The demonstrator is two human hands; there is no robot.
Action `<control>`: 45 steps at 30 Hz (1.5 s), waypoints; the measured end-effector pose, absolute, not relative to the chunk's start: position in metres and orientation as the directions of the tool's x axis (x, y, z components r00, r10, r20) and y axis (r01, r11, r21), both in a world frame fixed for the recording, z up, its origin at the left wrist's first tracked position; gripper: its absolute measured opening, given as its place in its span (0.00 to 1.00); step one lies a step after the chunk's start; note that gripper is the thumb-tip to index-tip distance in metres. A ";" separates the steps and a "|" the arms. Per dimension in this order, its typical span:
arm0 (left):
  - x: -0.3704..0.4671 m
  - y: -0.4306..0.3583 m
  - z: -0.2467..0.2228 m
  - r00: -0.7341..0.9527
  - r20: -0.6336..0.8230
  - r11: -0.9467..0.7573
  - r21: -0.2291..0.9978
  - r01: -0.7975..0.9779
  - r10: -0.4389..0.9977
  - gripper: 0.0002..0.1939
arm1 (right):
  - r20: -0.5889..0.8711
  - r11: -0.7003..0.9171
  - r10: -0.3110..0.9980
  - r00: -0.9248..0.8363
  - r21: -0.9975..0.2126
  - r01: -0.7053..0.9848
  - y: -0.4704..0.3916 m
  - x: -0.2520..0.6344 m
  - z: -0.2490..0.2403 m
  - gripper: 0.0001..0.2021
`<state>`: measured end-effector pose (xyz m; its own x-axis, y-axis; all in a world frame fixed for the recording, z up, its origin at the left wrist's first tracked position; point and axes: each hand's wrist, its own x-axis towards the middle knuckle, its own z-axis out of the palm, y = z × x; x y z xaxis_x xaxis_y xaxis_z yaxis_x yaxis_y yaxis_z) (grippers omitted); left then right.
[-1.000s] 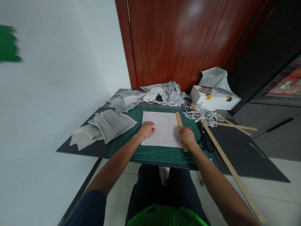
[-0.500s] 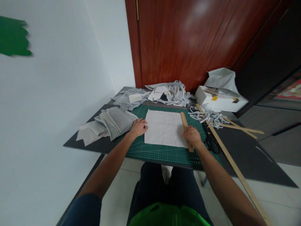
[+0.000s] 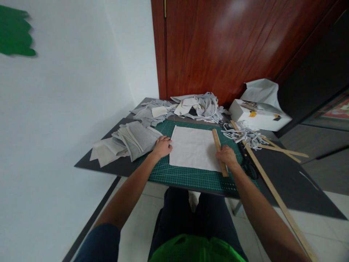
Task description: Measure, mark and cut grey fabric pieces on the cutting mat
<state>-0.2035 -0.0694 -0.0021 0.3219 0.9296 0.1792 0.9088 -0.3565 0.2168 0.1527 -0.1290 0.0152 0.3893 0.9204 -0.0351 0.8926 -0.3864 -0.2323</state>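
A white rectangular piece of cloth (image 3: 195,147) lies flat on a green cutting mat (image 3: 180,176). A short wooden ruler (image 3: 216,139) lies across the cloth near its right edge, tilted slightly. My right hand (image 3: 227,156) is closed at the ruler's lower half, its fingers curled at the wood; the fingertips are partly hidden. At the cloth's left edge rests my left hand (image 3: 163,146), fingers stretched forward and thumb apart, holding nothing I can see. Beside it is a folded stack of grey cloth (image 3: 140,138). Black-handled scissors (image 3: 250,170) lie right of my right hand.
Heaps of fabric scraps (image 3: 201,105) lie along the table's back. A tangle of cut strips (image 3: 245,134) sits by a white box (image 3: 259,115). One long wooden strip (image 3: 269,185) runs past the front edge. A wall (image 3: 68,91) stands left, a door (image 3: 231,47) behind.
The camera view has shifted slightly, moving the whole scene a little to the right. Both hands, the ruler and the cloth keep nearly the same places relative to each other.
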 end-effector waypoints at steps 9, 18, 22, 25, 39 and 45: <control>-0.203 -0.073 -0.003 0.316 0.193 -0.355 0.220 0.909 0.929 0.21 | 0.038 -0.380 0.913 0.406 -0.282 0.881 -0.123 0.153 0.015 0.10; -0.202 -0.077 -0.005 0.298 0.191 -0.339 0.236 0.911 0.935 0.21 | 0.079 -0.162 0.943 0.323 -0.738 0.655 -0.111 0.103 0.031 0.12; -0.202 -0.078 -0.007 0.299 0.211 -0.349 0.265 0.899 0.931 0.21 | 0.021 -0.116 0.968 0.252 -0.847 0.519 -0.104 0.050 0.019 0.11; -0.203 -0.081 -0.007 0.296 0.222 -0.352 0.281 0.893 0.929 0.21 | 0.013 -0.101 0.979 0.202 -0.835 0.541 -0.097 0.014 0.010 0.08; -0.203 -0.085 -0.007 0.301 0.226 -0.359 0.294 0.886 0.927 0.20 | -0.026 -0.088 0.995 0.099 -0.717 0.692 -0.085 -0.040 0.003 0.11; -0.203 -0.084 -0.008 0.287 0.231 -0.350 0.312 0.883 0.930 0.21 | 0.117 0.060 0.993 -0.002 -0.495 0.867 -0.086 -0.031 0.005 0.09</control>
